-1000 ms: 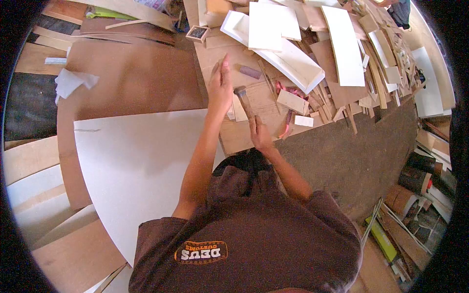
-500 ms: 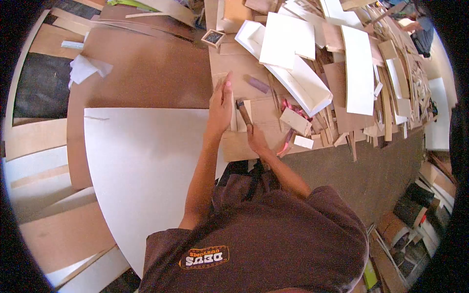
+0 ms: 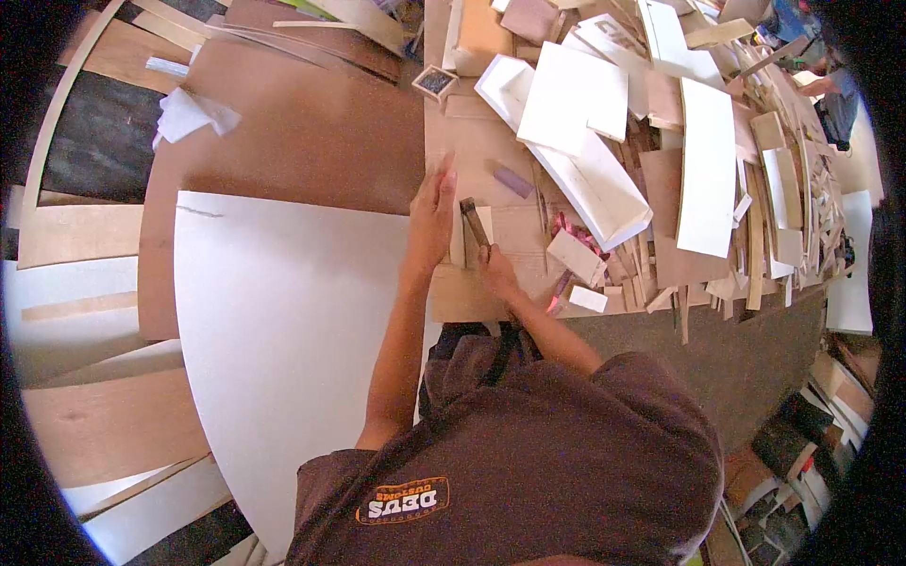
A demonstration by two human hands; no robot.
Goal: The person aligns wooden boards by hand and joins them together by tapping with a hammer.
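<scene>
My right hand [image 3: 497,275] is closed around the handle of a hammer [image 3: 475,224], whose dark head points away from me over the workbench [image 3: 472,304]. To its left, my left hand [image 3: 434,209] is held edge-on with fingers stretched out, at the boundary between the bench and a large white panel [image 3: 293,292]. Pale wood strips [image 3: 458,243] lie between the two hands, partly hidden. A purple-grey cylindrical block [image 3: 512,181] rests beyond the hammer. Right of it are a small wooden block [image 3: 577,258], a white block [image 3: 588,299] and a red-handled tool [image 3: 559,294].
A brown board [image 3: 311,123] lies under the white panel. White angled pieces [image 3: 576,170] and heaped wood offcuts [image 3: 755,208] cover the bench's right side. A small open box [image 3: 435,82] stands at the back. Another person's arm [image 3: 819,87] shows at far right.
My view has shifted slightly, so the bench and boards sit a little further right in the picture. Both hands keep nearly the same pose, and the hammer stays in my right hand.
</scene>
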